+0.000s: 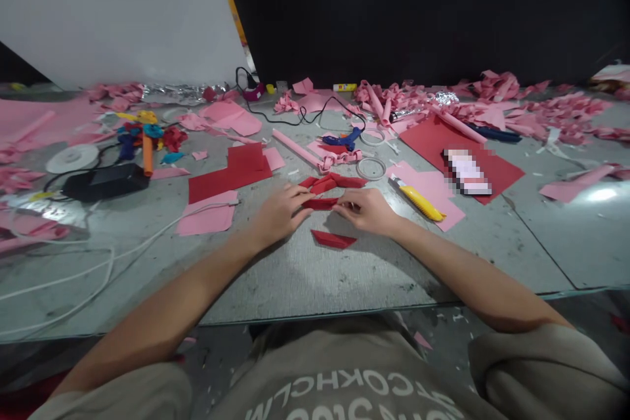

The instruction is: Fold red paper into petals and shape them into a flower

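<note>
Here, a folded strip of red paper (322, 204) sits low over the middle of the bench (275, 289), between the two hands. The left hand (278, 213) has its finger and thumb nearly together, pinching the left end of the strip. The right hand (368, 211) pinches the right end, with only a small gap between finger and thumb.

Just in front, nearer the person, a loose red piece (333, 239) with slanted ends lies flat. Right behind the hands are more folded red pieces (339, 180). Behind those are a pink paper roll (298, 149), a clear ring (385, 167) and a blue glue gun (343, 139).

On the right, a yellow cutter (420, 202) lies on pink paper, near a phone (467, 172) on a big red sheet (504, 174). The phone is blurred into squares. On the left are flat red paper (229, 177), a pink square (207, 213) with a white cord over it, and a black box (105, 182).

Far back, a yellow and white glue stick (344, 87) lies by heaps of pink scraps (561, 115); its label is too small to read. The person's shirt (344, 348) has big pale letters, upside down and hard to read.
</note>
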`<action>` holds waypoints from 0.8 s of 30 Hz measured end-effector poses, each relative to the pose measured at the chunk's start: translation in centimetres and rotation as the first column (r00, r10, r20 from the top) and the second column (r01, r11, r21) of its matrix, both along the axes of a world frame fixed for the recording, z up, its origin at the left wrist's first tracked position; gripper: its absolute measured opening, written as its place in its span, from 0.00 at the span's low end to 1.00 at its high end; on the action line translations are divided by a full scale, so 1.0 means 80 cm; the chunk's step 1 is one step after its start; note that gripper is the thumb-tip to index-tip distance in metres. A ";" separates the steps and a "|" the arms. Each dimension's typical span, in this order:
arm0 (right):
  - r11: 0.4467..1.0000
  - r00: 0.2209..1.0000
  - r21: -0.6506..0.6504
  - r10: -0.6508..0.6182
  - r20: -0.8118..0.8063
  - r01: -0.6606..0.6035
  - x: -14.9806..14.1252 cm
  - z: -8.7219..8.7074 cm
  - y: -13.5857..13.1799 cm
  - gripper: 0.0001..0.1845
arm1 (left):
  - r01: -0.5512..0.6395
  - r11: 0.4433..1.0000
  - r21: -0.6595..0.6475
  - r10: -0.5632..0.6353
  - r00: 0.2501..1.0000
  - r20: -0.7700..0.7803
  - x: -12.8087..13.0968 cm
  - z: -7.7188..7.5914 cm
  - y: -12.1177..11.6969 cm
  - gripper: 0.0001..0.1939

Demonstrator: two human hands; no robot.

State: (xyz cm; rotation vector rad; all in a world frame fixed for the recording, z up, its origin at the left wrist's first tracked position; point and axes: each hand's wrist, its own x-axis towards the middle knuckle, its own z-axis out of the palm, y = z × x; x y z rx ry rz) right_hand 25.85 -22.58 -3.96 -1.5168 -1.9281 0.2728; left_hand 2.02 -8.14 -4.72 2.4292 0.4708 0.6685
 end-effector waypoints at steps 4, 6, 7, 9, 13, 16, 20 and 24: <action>0.998 0.999 0.028 -0.053 -0.001 0.053 0.004 -0.015 0.009 0.10 | 0.044 0.997 0.066 -0.041 0.998 -0.057 0.002 -0.009 0.001 0.10; 0.999 0.999 0.026 -0.033 0.015 0.033 0.004 -0.020 0.011 0.11 | 0.055 0.995 0.088 -0.049 0.997 -0.067 0.001 -0.007 0.000 0.10; 0.999 1.000 0.024 -0.022 0.022 0.021 0.004 -0.023 0.012 0.11 | 0.060 0.994 0.095 -0.053 0.996 -0.070 0.000 -0.006 -0.001 0.11; 1.000 1.000 0.023 -0.006 0.027 0.005 0.004 -0.025 0.012 0.10 | 0.068 0.992 0.105 -0.061 0.996 -0.073 -0.001 -0.006 -0.003 0.11; 1.000 1.000 0.027 -0.001 0.006 0.000 0.005 -0.025 0.013 0.11 | 0.067 0.991 0.116 -0.059 0.995 -0.076 -0.001 -0.009 -0.005 0.10; 1.000 1.000 0.020 0.012 0.008 -0.012 0.006 -0.023 0.013 0.10 | 0.083 0.989 0.126 -0.072 0.994 -0.086 0.000 -0.013 -0.005 0.09; 0.999 0.999 0.021 0.025 0.023 -0.025 0.005 -0.023 0.012 0.09 | 0.100 0.984 0.146 -0.087 0.992 -0.092 -0.001 -0.013 -0.005 0.10; 0.998 0.999 0.041 0.036 0.012 -0.037 0.001 -0.021 0.009 0.10 | 0.125 0.978 0.168 -0.112 0.990 -0.082 -0.001 -0.010 -0.007 0.09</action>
